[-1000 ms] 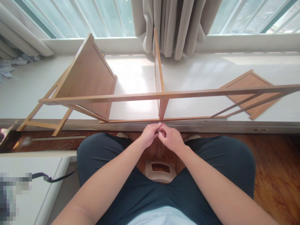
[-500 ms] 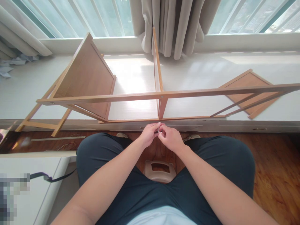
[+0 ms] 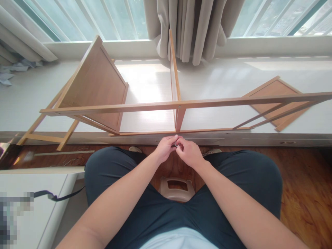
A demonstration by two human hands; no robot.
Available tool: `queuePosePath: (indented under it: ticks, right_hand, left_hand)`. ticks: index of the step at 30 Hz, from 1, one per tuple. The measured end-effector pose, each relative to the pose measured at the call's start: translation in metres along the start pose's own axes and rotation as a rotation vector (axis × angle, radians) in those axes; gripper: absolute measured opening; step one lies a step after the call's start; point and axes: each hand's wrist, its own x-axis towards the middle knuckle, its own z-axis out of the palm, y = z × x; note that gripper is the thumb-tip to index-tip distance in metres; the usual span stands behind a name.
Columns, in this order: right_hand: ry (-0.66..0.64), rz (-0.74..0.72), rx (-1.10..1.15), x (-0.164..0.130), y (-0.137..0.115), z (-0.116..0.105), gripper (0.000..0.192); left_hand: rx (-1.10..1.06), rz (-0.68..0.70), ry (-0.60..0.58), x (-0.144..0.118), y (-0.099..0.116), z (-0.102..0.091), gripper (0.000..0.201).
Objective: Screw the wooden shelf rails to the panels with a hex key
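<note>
On my far left a loose wooden panel [image 3: 94,84] leans inside the rack frame [image 3: 178,103], which lies along the window ledge [image 3: 26,93]. My left hand [image 3: 165,149] is closed, fingertips pinched on a small metal fitting [image 3: 176,144] just below the frame's near rail. It is too small to identify; I judge it a screw or bolt. My right hand [image 3: 189,152] meets it, also closed on the same piece, fingers touching the left's. To do this well, I should keep the fitting straight between both thumbs and steady my wrists above my knees. Further right, a second panel [image 3: 275,95] lies flat on the ledge.
</note>
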Motion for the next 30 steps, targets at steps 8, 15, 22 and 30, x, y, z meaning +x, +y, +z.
queuePosePath:
  ticks: [8, 15, 22, 30]
  right_hand:
    - [-0.003, -0.001, 0.007, -0.0005, -0.0007, -0.0008, 0.019]
    - [-0.002, -0.001, 0.018, -0.0003, 0.0002, -0.0004, 0.019]
    - [0.004, 0.010, 0.108, 0.0015, 0.0039, 0.0017, 0.019]
    - [0.002, 0.011, 0.205, 0.0034, 0.0068, 0.0031, 0.018]
  left_hand:
    - [0.006, 0.000, 0.001, -0.0002, 0.0005, 0.0007, 0.051]
    - [0.010, -0.001, 0.007, -0.0004, 0.0008, 0.0004, 0.051]
    - [0.010, 0.004, 0.002, -0.0006, 0.0008, 0.0017, 0.053]
    - [0.024, 0.011, 0.000, -0.0011, 0.0013, 0.0022, 0.054]
